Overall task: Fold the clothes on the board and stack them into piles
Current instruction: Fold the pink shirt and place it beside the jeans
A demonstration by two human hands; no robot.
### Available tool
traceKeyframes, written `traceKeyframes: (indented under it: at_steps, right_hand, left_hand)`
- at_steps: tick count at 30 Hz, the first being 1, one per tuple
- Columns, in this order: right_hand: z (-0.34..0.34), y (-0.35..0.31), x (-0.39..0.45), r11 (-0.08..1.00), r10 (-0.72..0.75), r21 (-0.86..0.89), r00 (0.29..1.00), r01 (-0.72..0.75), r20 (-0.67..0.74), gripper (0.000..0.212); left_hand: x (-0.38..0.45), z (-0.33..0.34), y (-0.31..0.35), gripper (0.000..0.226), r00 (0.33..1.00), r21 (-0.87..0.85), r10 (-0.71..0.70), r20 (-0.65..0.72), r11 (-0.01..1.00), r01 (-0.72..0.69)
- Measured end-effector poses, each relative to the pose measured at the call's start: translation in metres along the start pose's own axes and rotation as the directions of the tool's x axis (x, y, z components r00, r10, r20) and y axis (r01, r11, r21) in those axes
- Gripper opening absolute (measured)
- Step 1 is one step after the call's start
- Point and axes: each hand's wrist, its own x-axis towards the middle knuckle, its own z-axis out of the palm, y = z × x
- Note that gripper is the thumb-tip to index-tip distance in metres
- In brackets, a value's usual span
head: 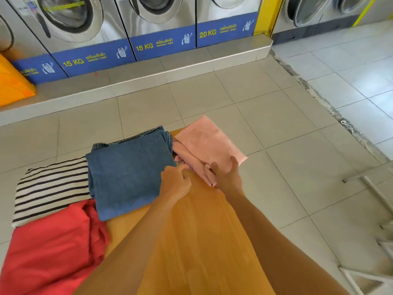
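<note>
A folded pink garment (204,141) lies at the far right end of the wooden board (202,231). My right hand (227,177) rests on its near edge with fingers spread, the thumb tucked into a fold. My left hand (176,182) pinches the pink cloth's near left corner, fingers curled. Left of them sits a folded pile of blue denim (127,173). A black-and-white striped garment (51,186) lies further left, and a red garment (49,248) lies crumpled at the near left.
A row of washing machines (148,22) stands on a raised tiled step beyond the board. An orange bag (12,86) sits at the far left. Tiled floor surrounds the board; white metal frame parts (370,209) are at the right.
</note>
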Motion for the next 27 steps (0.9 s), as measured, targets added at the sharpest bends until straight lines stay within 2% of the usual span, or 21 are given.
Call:
traceKeyframes:
  at_steps: [4,8,13,16,19,23,25,27]
  right_hand:
    - [0.01,-0.001,0.015,0.997,0.023,0.069,0.998,-0.027,0.057,0.074]
    - [-0.001,0.014,0.007,0.981,0.026,0.188,0.99,-0.052,0.136,0.054]
    - [-0.034,0.061,-0.038,0.995,0.019,0.095,0.985,-0.036,0.172,0.065]
    - [-0.067,0.09,-0.07,0.998,0.006,0.053,0.988,-0.015,0.155,0.062]
    - [-0.095,0.122,-0.093,1.0,0.019,-0.027,0.986,-0.014,0.163,0.067]
    - [-0.128,0.16,-0.11,0.991,0.048,-0.133,0.958,-0.011,0.282,0.067]
    - [-0.141,0.167,-0.116,0.985,0.042,-0.171,0.941,0.017,0.337,0.067]
    - [-0.149,0.168,-0.117,0.974,0.046,-0.222,0.929,0.04,0.367,0.066]
  left_hand:
    - [0.0,0.002,0.002,0.047,1.0,0.021,-0.02,0.004,1.0,0.02]
    - [-0.002,0.002,0.003,0.039,0.999,0.006,-0.037,-0.007,0.999,0.037]
    - [-0.008,0.004,0.015,0.04,0.999,-0.014,-0.016,-0.045,1.0,0.015]
    - [-0.012,0.015,0.024,0.042,0.998,-0.022,0.004,-0.062,1.0,-0.005]
    - [-0.019,0.033,0.032,0.05,1.0,0.044,0.02,-0.013,0.999,-0.019]
    - [-0.044,0.074,0.029,0.066,0.99,0.137,-0.011,0.143,0.99,-0.009]
    - [-0.065,0.093,0.024,0.084,0.991,0.196,-0.021,0.133,0.981,-0.005]
    - [-0.085,0.105,0.017,0.093,0.992,0.2,-0.126,0.032,0.973,0.117]
